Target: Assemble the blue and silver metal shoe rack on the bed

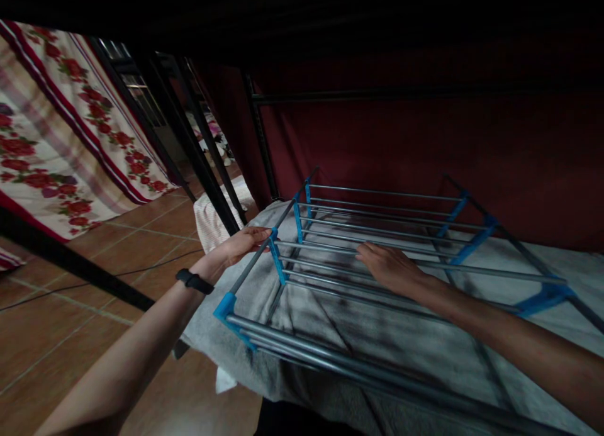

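Observation:
A rack of grey metal tubes (325, 350) with blue plastic connectors lies on a grey blanket (311, 316). At the rack's left end, my left hand (248, 242), with a black band on the wrist, pinches a blue connector (277, 260) where it meets the end tube. My right hand (384, 266) is closed around one of the long tubes near the middle, its fingertips partly hidden. More blue connectors (547, 297) join the tubes at the right end.
Black bed-frame posts (189, 140) stand on the left, with a dark frame overhead. A dark red wall (425, 146) is behind the rack. Beyond the posts are a floral curtain (70, 128), a tiled floor (141, 234) with a cable, and a pale striped cloth (212, 219).

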Demonstrator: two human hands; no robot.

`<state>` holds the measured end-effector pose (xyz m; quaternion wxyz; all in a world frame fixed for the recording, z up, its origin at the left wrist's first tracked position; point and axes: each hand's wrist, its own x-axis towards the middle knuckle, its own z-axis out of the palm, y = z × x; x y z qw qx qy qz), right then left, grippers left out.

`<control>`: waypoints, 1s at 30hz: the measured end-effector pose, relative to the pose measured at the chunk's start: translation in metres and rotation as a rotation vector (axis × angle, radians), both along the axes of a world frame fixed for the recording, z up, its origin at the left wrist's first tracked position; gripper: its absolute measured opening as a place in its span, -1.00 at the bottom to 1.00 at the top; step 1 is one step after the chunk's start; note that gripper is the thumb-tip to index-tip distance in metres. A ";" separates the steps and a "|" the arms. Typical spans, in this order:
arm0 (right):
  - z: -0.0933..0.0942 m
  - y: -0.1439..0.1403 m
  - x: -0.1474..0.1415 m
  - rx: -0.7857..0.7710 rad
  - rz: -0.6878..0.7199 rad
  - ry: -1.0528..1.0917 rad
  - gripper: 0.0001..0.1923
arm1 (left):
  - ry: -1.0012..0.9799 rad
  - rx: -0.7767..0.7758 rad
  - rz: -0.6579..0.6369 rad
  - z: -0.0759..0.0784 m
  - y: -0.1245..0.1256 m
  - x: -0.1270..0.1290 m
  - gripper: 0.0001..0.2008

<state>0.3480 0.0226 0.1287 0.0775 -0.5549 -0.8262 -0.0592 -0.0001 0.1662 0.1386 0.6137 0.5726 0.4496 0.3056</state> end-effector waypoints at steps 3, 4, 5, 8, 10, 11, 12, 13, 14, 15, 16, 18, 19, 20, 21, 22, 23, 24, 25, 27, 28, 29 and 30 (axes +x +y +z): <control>0.001 0.001 0.000 -0.028 0.004 0.024 -0.83 | -0.005 0.006 0.007 -0.002 0.002 -0.002 -0.71; 0.002 0.001 0.000 -0.037 0.005 0.033 -0.82 | -0.007 0.005 0.006 -0.002 0.003 -0.002 -0.70; 0.002 0.001 0.001 -0.046 0.007 0.042 -0.82 | -0.009 0.004 0.003 -0.003 0.004 -0.003 -0.70; 0.003 0.002 0.001 -0.072 0.015 0.056 -0.81 | -0.001 0.006 -0.011 -0.004 0.005 -0.004 -0.69; 0.003 0.003 0.001 -0.080 0.022 0.061 -0.79 | 0.010 0.019 -0.015 -0.004 0.006 -0.004 -0.69; 0.004 0.003 0.001 -0.082 0.021 0.066 -0.79 | 0.020 0.030 -0.018 -0.004 0.006 -0.004 -0.68; 0.004 0.003 0.000 -0.087 0.018 0.073 -0.78 | 0.031 0.042 -0.024 -0.004 0.006 -0.005 -0.67; 0.005 0.003 0.000 -0.099 0.016 0.081 -0.78 | 0.043 0.056 -0.033 -0.003 0.006 -0.005 -0.66; 0.006 0.004 -0.001 -0.116 0.015 0.090 -0.77 | 0.057 0.070 -0.046 -0.002 0.006 -0.005 -0.64; 0.008 0.004 -0.001 -0.136 0.014 0.097 -0.76 | 0.073 0.081 -0.063 -0.002 0.006 -0.006 -0.62; 0.009 0.005 -0.001 -0.155 0.014 0.103 -0.75 | 0.089 0.090 -0.080 -0.001 0.006 -0.006 -0.61; 0.011 0.007 -0.001 -0.183 0.009 0.110 -0.74 | 0.117 0.104 -0.100 0.001 0.005 -0.006 -0.58; 0.012 0.009 -0.001 -0.191 0.004 0.113 -0.74 | 0.127 0.107 -0.101 0.002 0.004 -0.005 -0.57; 0.012 0.011 -0.001 -0.198 -0.002 0.116 -0.73 | 0.135 0.108 -0.097 0.002 0.003 -0.004 -0.57; 0.012 0.013 -0.001 -0.202 -0.007 0.118 -0.73 | 0.139 0.111 -0.089 0.003 0.002 -0.003 -0.56; 0.012 0.014 -0.002 -0.202 -0.014 0.120 -0.73 | 0.144 0.114 -0.084 0.004 0.001 -0.002 -0.54; 0.012 0.014 -0.002 -0.199 -0.021 0.122 -0.72 | 0.152 0.120 -0.078 0.005 0.000 -0.002 -0.53; 0.012 0.014 -0.004 -0.191 -0.031 0.121 -0.71 | 0.172 0.125 -0.077 0.007 0.000 -0.003 -0.51; 0.012 0.013 -0.006 -0.181 -0.042 0.118 -0.71 | 0.209 0.126 -0.086 0.010 0.001 -0.005 -0.50; 0.014 0.010 -0.010 -0.156 -0.064 0.113 -0.69 | 0.349 0.138 -0.109 0.018 0.010 -0.009 -0.48; 0.015 0.010 -0.012 -0.148 -0.069 0.114 -0.69 | 0.459 0.160 -0.119 0.024 0.018 -0.010 -0.48; 0.016 0.010 -0.013 -0.137 -0.064 0.120 -0.69 | 0.566 0.257 -0.086 0.030 0.027 -0.007 -0.50; 0.016 0.011 -0.013 -0.137 -0.062 0.119 -0.68 | 0.633 0.432 0.012 0.036 0.036 0.000 -0.51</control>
